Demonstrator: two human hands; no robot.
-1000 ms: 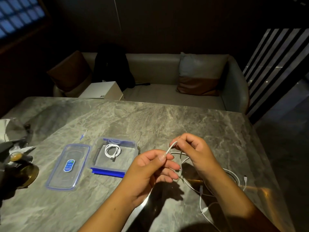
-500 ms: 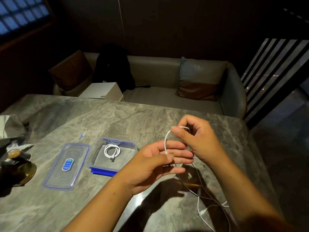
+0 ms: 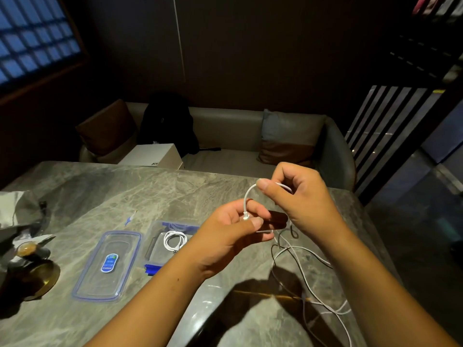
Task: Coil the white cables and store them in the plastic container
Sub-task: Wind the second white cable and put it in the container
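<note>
My left hand (image 3: 231,230) pinches the plug end of a white cable (image 3: 246,199) between thumb and fingers above the table. My right hand (image 3: 298,199) grips the same cable a short arc higher, bending it into a loop. The rest of this cable (image 3: 310,274) trails loose over the table at the lower right. A clear plastic container (image 3: 160,249) with blue trim sits left of my left hand, partly hidden by my wrist. A coiled white cable (image 3: 174,240) lies inside it. Its clear lid (image 3: 107,266) lies flat to the container's left.
The grey marble table (image 3: 105,196) has a brass dish and dark objects (image 3: 32,266) at its left edge, beside crumpled grey material (image 3: 17,209). Behind the table stands a sofa (image 3: 225,136) with cushions, a white box (image 3: 155,156) and a black bag (image 3: 167,121).
Both hands have risen a little from the table, and my right hand has pulled the cable up into a taller arc over my left hand. The loose cable has dragged nearer.
</note>
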